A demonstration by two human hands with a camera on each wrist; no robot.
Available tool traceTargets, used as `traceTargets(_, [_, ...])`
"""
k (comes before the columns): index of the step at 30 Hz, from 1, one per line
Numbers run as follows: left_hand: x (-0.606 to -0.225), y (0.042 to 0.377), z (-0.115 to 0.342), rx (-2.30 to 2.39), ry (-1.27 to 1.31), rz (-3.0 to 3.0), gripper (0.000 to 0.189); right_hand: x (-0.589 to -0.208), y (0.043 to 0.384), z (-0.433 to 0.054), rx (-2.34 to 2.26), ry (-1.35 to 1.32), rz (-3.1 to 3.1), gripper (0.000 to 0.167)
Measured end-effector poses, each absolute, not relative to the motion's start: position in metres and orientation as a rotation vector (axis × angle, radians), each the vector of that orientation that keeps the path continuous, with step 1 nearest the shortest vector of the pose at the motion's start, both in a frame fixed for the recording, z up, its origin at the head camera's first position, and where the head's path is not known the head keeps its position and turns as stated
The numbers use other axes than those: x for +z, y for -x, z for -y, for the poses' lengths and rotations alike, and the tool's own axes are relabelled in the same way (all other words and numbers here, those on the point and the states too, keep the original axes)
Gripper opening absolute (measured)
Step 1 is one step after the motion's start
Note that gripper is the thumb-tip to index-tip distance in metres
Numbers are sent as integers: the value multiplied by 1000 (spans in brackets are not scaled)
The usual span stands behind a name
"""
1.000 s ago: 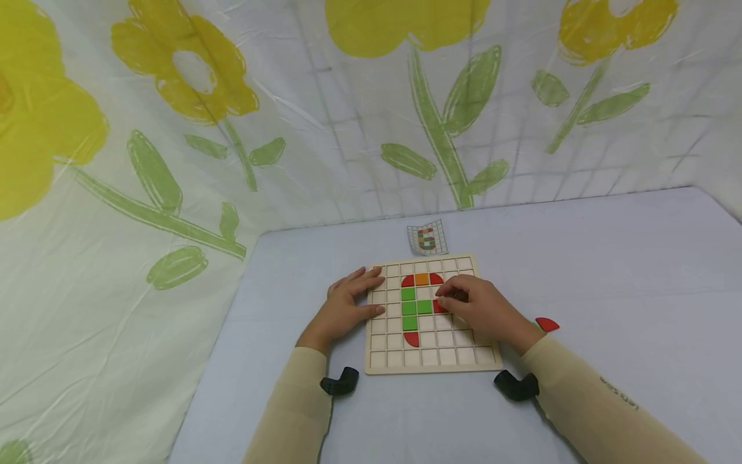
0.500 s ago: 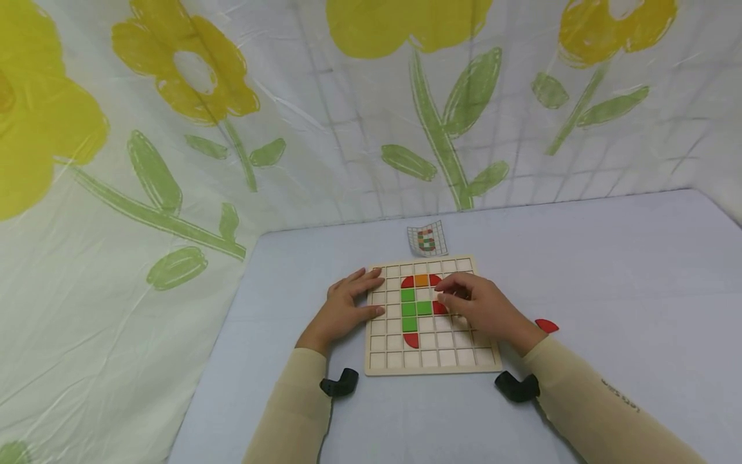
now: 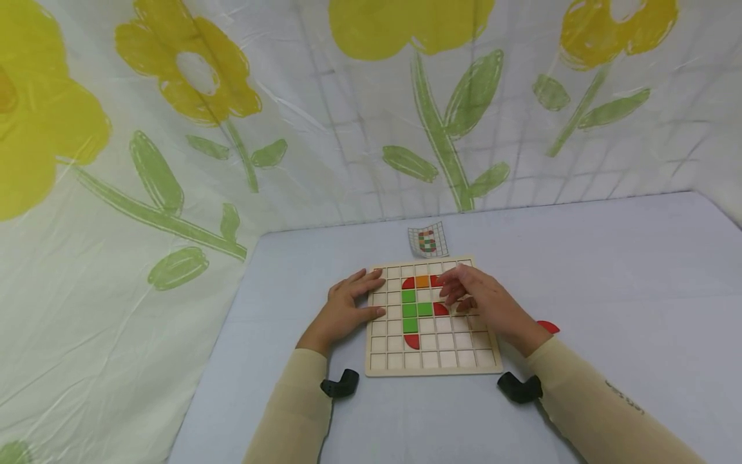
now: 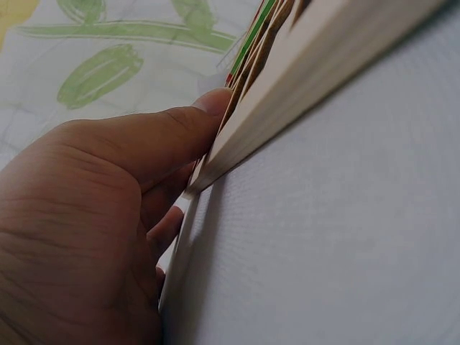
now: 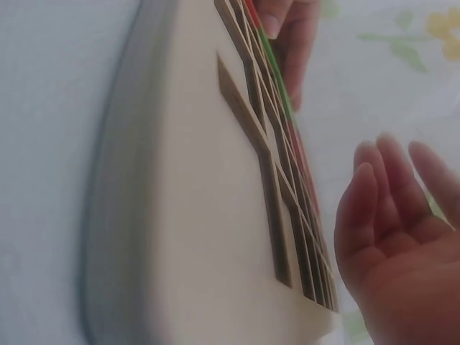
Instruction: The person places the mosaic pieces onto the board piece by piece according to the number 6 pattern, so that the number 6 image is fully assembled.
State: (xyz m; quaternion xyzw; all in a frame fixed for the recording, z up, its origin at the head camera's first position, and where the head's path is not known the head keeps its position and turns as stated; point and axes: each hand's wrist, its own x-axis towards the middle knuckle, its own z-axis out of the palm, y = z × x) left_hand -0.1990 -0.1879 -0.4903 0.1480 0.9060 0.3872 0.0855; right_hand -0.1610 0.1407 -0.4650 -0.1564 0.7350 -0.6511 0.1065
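Observation:
A wooden grid board lies on the table. Green square tiles, an orange square tile and red quarter-round tiles are set in its cells. My left hand rests along the board's left edge, fingers spread over the frame; in the left wrist view its thumb lies over the rim. Above the board's right half, my right hand has loosely bent fingers with nothing between them. Just left of its fingertips sits a red quarter-round tile in a cell, beside a green square.
Behind the board a small pattern card leans, printed with a coloured figure on a grid. A loose red tile lies on the table, partly hidden by the right wrist. A flower-printed curtain hangs at the table's back edge.
My right hand has drawn back slightly to the right and its fingers have loosened, uncovering the red quarter-round tile in its cell. The left hand stays put.

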Motion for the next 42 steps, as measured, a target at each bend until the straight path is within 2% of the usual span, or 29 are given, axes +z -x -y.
traceTargets(8, [-490,198,188,1143,-434,-2707,65,-458,159,-146,-2019,547,-2076,76])
traceTargets(12, [-490,198,188,1151,-421,-2703,65,-457,160,-149,-2047,603,-2060,80])
traceTargets(34, [-491,199,190,1184,-436,-2680,66,-436,160,-164,-2016,613,-2135,71])
traceTargets(42, [-490,199,191,1184,-464,-2673,67,-432,161,-173,-2019,647,-2183,73])
